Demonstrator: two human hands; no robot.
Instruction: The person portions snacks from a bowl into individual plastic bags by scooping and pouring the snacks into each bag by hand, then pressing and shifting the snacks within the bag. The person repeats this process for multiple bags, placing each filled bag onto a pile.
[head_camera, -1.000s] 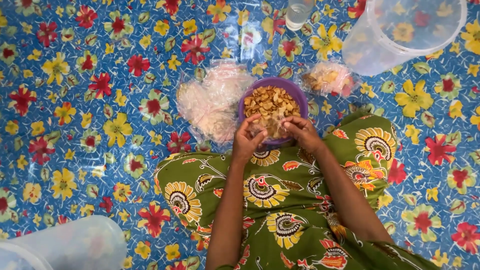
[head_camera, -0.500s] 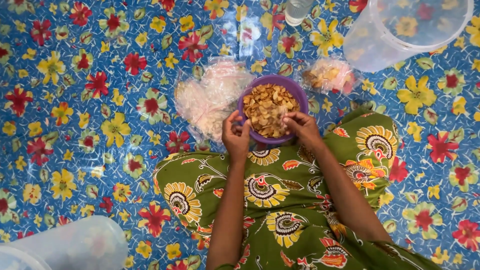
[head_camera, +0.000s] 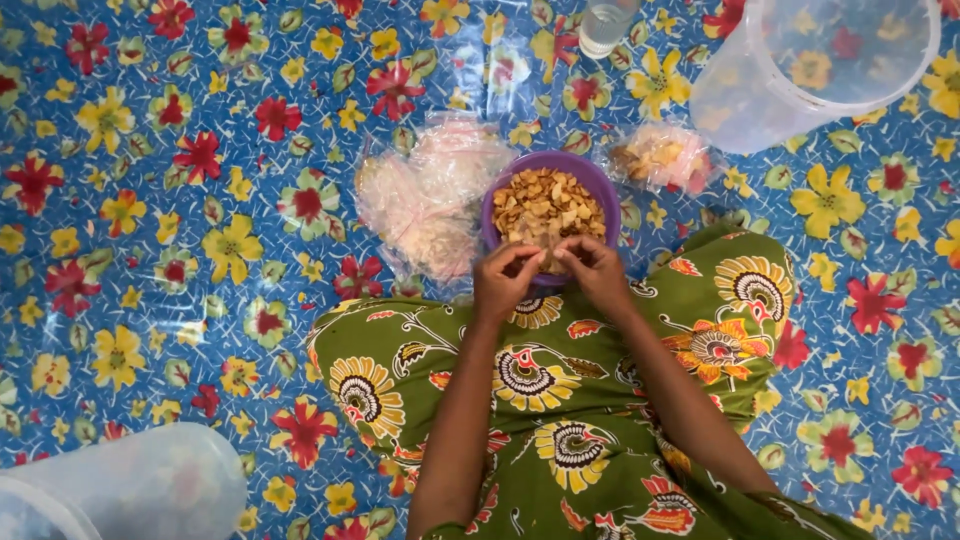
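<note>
We see left hand (head_camera: 505, 283) and right hand (head_camera: 592, 270) meet at the purple bowl's (head_camera: 592, 176) near rim, fingers curled, pinching one chip (head_camera: 548, 260) between them. Bowl sits just beyond the lap.

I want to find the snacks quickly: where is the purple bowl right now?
In the head view the purple bowl sits upper centre on the flowered mat, just beyond both hands, with a pile of clear plastic bags to its left and a small filled bag to its right.

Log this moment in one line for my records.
left hand + right hand: pinching a snack piece | over purple bowl rim | bowl: chips | plastic bags beside
</note>
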